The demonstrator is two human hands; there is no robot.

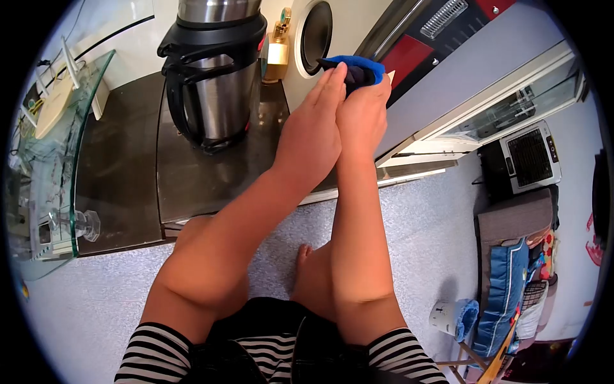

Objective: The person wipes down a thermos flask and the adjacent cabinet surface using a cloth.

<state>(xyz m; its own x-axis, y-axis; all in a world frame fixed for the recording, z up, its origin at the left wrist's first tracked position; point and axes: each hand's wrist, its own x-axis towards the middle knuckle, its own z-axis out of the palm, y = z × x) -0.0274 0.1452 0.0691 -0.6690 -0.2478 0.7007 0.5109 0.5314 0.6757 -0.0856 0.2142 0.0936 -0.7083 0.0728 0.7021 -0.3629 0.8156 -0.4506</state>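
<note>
Both hands are together in front of the speaker at the top middle of the head view. A blue and dark folded cloth [368, 63] sticks out past my fingers. My right hand [363, 118] is closed around its lower part. Against it lies my left hand [313, 128], fingers pressed together, with the tips on the cloth's dark inner side. The thumbs and the rest of the cloth are hidden. Left of the hands, a large steel thermal jug [220, 96] with black handles stands on the dark cabinet top [185, 185]. A gold bottle [275, 61] is between jug and speaker.
A white speaker [345, 29] with a black cone stands behind the hands. On the left, a glass shelf [96, 83] carries a white router [54, 105]. To the right are a white bin [444, 315], a sofa with a blue cushion [505, 281] and an air cooler [529, 159].
</note>
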